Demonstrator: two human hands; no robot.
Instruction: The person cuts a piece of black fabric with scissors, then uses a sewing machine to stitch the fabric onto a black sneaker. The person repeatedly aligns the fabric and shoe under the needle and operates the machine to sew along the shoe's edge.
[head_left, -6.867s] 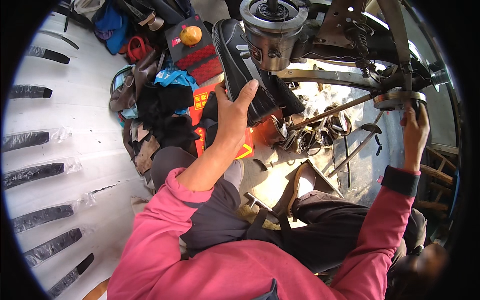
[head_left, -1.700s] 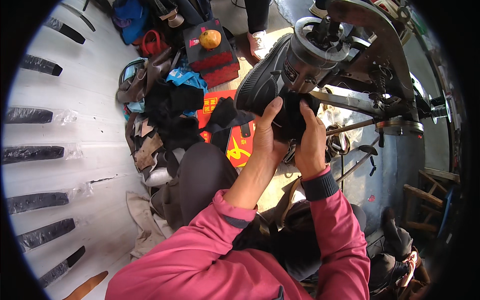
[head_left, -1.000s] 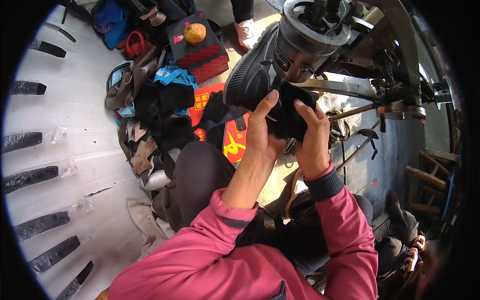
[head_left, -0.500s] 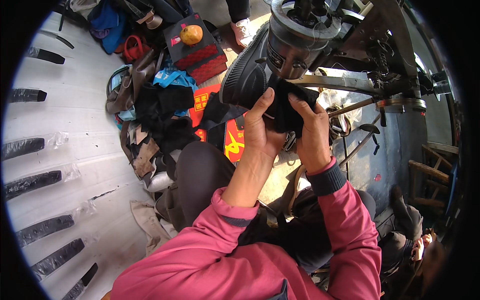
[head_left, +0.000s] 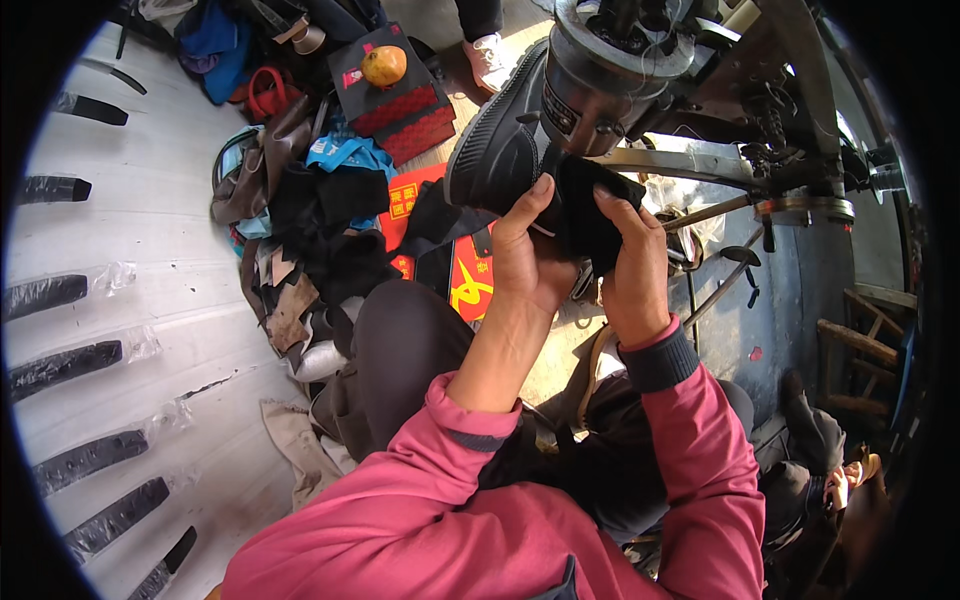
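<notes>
Hands close together, not touching at the thumbs. Left hand (head_left: 525, 245) grips the near edge of the black shoe (head_left: 490, 165), fingers hidden beneath; right hand (head_left: 638, 260) pinches the black fabric (head_left: 592, 205) beside it; whether the two are joined, can't tell. Shoe lies ahead and left of the hands, left hand nearer; visible long axis slants away rightward, partly behind the metal machine head (head_left: 605, 90) directly beyond both hands.

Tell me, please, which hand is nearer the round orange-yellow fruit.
Left: the left hand is below and right of the fruit in view; the right hand is farther right.
</notes>
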